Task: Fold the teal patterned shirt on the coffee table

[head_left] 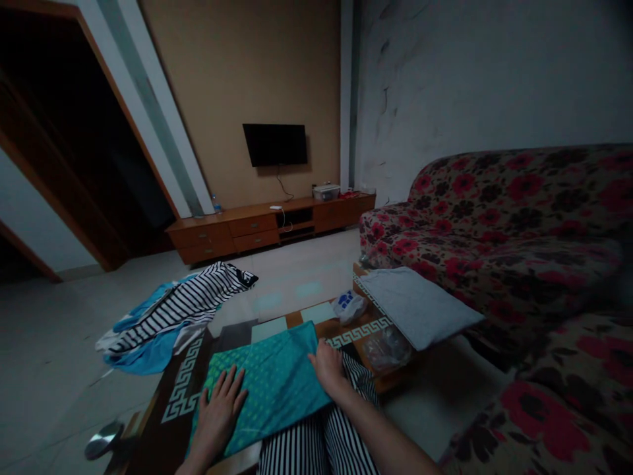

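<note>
A teal cloth [277, 379] with a lighter green dotted pattern lies folded into a flat rough rectangle on the near side of the coffee table [171, 386], partly over striped-trousered knees. My left hand [222, 406] rests flat on its left part, fingers spread. At the cloth's right edge, my right hand [330, 371] is closed with curled fingers, gripping that edge. Beyond the left hand, a loose heap of striped and blue clothes [188, 307] hangs over the table's left end. A grey folded garment [418, 303] lies flat at the right end.
A white plastic bag with blue print [349, 306] and a clear plastic bag [388, 348] sit between the cloth and the grey garment. A floral sofa [494, 218] stands to the right. Across the room are a low wooden cabinet [252, 227] and a wall television [275, 145].
</note>
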Tool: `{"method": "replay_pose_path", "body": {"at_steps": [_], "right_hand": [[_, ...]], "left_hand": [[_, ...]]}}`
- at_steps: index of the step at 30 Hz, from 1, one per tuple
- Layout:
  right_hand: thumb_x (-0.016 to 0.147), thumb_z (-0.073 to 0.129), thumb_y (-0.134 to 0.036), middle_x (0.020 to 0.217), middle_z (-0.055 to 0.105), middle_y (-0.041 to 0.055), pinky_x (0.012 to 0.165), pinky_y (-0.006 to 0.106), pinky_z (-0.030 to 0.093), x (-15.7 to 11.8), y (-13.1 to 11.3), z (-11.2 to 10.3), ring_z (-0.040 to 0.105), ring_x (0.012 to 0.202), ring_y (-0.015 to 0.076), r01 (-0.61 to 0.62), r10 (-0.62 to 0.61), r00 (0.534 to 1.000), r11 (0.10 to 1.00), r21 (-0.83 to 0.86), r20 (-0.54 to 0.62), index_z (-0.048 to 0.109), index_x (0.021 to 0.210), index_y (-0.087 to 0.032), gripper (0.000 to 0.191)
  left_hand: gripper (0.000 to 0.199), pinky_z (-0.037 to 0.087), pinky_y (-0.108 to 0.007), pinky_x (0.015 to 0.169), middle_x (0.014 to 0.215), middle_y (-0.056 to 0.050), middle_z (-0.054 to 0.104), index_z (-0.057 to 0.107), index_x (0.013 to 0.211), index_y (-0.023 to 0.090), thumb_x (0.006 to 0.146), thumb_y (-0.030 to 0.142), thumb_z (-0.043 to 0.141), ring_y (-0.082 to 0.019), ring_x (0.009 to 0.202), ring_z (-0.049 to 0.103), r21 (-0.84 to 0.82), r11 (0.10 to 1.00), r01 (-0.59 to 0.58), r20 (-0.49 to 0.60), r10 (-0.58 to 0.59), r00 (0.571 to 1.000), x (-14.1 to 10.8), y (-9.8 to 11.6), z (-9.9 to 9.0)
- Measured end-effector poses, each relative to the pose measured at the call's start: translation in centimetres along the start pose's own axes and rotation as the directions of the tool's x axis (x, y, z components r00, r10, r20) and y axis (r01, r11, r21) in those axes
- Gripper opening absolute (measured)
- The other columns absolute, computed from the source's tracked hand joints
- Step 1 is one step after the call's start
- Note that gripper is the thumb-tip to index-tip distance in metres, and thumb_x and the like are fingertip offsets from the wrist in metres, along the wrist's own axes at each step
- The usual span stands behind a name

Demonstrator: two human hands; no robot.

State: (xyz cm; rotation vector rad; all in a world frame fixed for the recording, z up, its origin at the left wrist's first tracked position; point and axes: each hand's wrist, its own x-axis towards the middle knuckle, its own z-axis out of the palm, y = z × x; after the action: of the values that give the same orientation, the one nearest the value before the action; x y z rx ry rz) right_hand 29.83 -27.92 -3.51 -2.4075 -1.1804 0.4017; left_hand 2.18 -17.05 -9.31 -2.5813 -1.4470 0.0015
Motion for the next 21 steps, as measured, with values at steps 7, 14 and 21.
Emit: {"method": "replay_pose_path", "body": {"at_steps": [7, 14, 21], "right_hand": [[0.088, 0.058, -0.037, 0.105, 0.07, 0.0154, 0.08, 0.032, 0.047, -0.7, 1.0, 0.1, 0.066, 0.103, 0.0272, -0.019, 0.006, 0.995, 0.991, 0.13, 0.097, 0.064, 0.109, -0.013, 0.032], [0.088, 0.054, -0.03, 0.097, 0.071, 0.0106, 0.078, 0.028, 0.045, -0.7, 1.9, 0.9, 0.066, 0.098, 0.0232, 0.073, -0.083, 0.992, 0.991, 0.115, 0.091, 0.07, 0.093, -0.018, 0.02], [0.09, 0.048, -0.022, 0.1, 0.071, 0.0118, 0.081, 0.026, 0.046, 0.4, 3.2, 1.0, 0.067, 0.095, 0.0207, 0.045, -0.045, 0.999, 0.951, 0.306, -0.007, 0.065, 0.107, -0.013, 0.025]], "left_hand": [[0.053, 0.019, -0.053, 0.112, 0.156, 0.0, 0.025, 0.035, 0.146, 0.03, 0.095, 0.043, 0.032, -0.025, 0.145, 0.022, 0.028, 1.0, 0.008, 0.003, -0.008, 1.0, 0.0, 0.5, -0.6], [0.052, 0.02, -0.054, 0.112, 0.155, -0.001, 0.028, 0.037, 0.145, 0.028, 0.096, 0.044, 0.031, -0.026, 0.144, 0.024, -0.009, 1.0, 0.01, 0.004, -0.009, 1.0, 0.0, 1.0, -1.3], [0.052, 0.018, -0.055, 0.112, 0.156, -0.002, 0.028, 0.037, 0.146, 0.03, 0.097, 0.044, 0.027, -0.026, 0.144, 0.023, -0.033, 0.999, 0.003, -0.028, -0.004, 1.0, -0.3, 0.9, -0.9]]}}
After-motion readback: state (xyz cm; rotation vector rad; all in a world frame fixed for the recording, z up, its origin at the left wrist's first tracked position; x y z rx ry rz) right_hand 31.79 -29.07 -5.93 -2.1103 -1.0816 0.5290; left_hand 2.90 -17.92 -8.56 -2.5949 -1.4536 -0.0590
